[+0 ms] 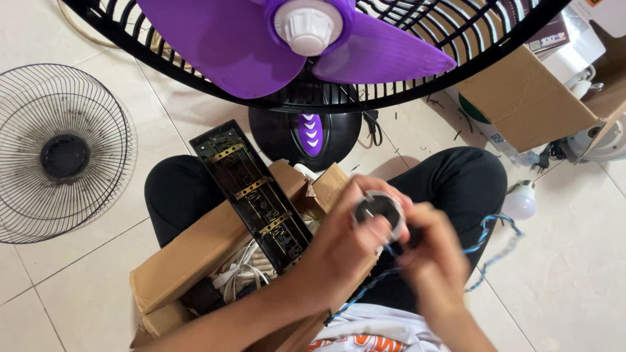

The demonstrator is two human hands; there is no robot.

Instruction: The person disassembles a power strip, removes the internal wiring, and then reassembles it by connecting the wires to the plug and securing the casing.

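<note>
Wire grille (64, 153) lies flat on the pale tiled floor (574, 274) at the far left, a round fan guard with a dark hub, well apart from the person. To its right, near the middle, an open cardboard box (189, 257) rests across the person's lap; a long black strip with brass contacts (251, 192) leans out of it, and white cables (241, 270) lie tangled inside. Beyond the box stands a fan with purple blades (215, 45), a white hub cap (306, 26), a black rear guard (456, 39) and a round black base (306, 133).

The left hand (345, 244) comes up from the near left and closes its fingers around a small round black-and-white part (379, 210), held just above the lap at centre right. The right hand (433, 261) sits just beside it, touching the same part from the right, its fingers curled narrow around a blue twisted wire (489, 248) that loops out over the right knee; motion blur hides exactly how the fingertips pinch.

Further right, a white bulb (521, 201) lies on the floor just past the knee. At the far right a second cardboard box (528, 98) stands open, with a black plug (544, 156) near its corner.
</note>
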